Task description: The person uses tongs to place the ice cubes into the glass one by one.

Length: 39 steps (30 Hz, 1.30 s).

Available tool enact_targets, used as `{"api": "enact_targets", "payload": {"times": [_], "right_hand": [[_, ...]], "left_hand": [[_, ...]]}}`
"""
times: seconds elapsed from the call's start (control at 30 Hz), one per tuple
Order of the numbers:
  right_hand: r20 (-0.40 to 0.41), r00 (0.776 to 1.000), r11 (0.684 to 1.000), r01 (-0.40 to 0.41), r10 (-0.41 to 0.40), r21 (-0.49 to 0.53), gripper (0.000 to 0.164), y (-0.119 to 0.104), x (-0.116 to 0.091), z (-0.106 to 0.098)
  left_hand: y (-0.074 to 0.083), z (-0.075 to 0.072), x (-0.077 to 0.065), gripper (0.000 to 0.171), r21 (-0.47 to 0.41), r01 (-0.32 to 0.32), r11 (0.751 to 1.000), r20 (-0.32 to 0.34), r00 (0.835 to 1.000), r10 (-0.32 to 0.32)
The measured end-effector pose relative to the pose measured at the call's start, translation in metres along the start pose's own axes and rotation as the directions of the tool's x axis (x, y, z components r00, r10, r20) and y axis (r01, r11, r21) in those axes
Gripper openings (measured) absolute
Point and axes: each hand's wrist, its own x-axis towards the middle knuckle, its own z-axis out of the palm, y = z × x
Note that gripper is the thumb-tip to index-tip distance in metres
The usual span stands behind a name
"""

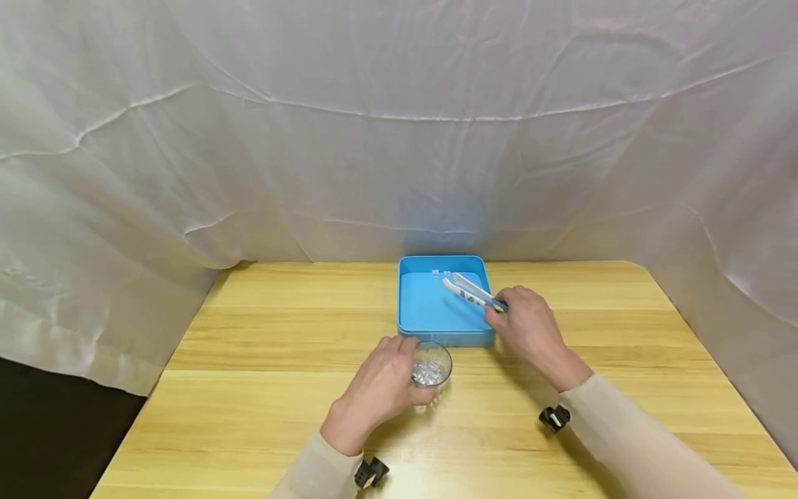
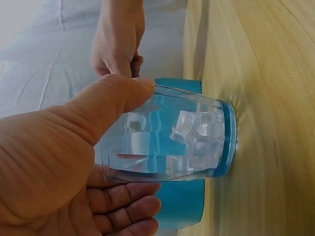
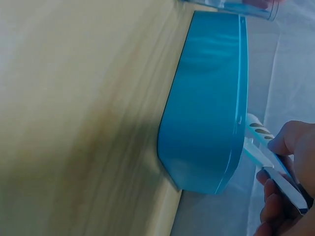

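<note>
My left hand holds a clear glass between thumb and fingers; it stands on the table in front of the box. Several clear ice-like cubes lie in its bottom. In my right hand are tongs with pale, slotted tips and a dark handle part, their tips over the blue box. Two clear cubes sit near the back wall of that box, close to the tong tips. Whether the tips touch a cube I cannot tell.
The wooden table reaches back to a pale hanging cloth, which also encloses both sides. Small black devices are worn at both wrists. The box's raised rim stands between the glass and the cubes in the box.
</note>
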Motion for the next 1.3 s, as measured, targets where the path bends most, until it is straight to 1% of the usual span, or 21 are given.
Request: {"api": "enact_targets", "payload": {"times": [0.17, 0.33, 0.77, 0.93, 1.17, 1.3], "right_hand": [[0.004, 1.000, 0.998, 0.005, -0.005, -0.070, 0.026, -0.001, 0.012, 0.006], [0.001, 1.000, 0.994, 0.002, -0.002, -0.112, 0.029, -0.002, 0.020, 0.012], [-0.003, 1.000, 0.982, -0.008, 0.007, -0.186, 0.033, -0.006, 0.029, 0.023], [0.019, 0.999, 0.979, -0.023, 0.027, -0.203, 0.035, -0.007, 0.033, 0.028], [0.063, 0.995, 0.976, -0.067, 0.082, -0.208, 0.036, -0.009, 0.036, 0.033], [0.071, 0.992, 0.974, -0.083, 0.100, -0.211, 0.036, -0.010, 0.038, 0.035]], "left_hand": [[0.000, 0.001, 0.000, 0.079, -0.011, 0.002, 1.000, 0.000, 1.000, -0.002], [0.001, 0.001, 0.000, 0.078, -0.019, 0.002, 1.000, 0.000, 1.000, -0.002], [0.002, 0.001, 0.001, 0.076, -0.033, 0.000, 0.999, 0.004, 1.000, 0.000], [0.003, 0.001, 0.001, 0.076, -0.042, 0.004, 0.999, 0.004, 1.000, -0.004], [0.004, 0.002, 0.000, 0.077, -0.043, 0.003, 0.999, 0.008, 1.000, -0.003], [0.004, 0.002, 0.001, 0.077, -0.041, 0.002, 0.999, 0.007, 1.000, -0.002]]}}
